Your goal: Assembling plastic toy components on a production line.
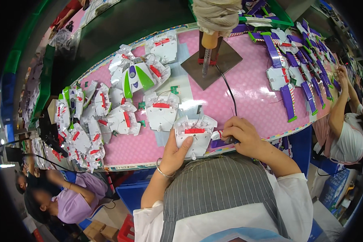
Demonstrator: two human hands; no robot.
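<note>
Gripping white toy shell (194, 135), left hand (174, 153) closed; right hand (242, 135) clenches corded tool (230, 140); slippage could misalign work.

A single head-worn fisheye view looks steeply down from close above the near edge of the pink desk (246, 92), lines bending toward the rim

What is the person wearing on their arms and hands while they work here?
Both hands are bare, with no gloves. The left hand has a thin silvery bangle at the wrist. White sleeves cover the upper arms, leaving both forearms uncovered. The right hand shows no jewellery.
</note>
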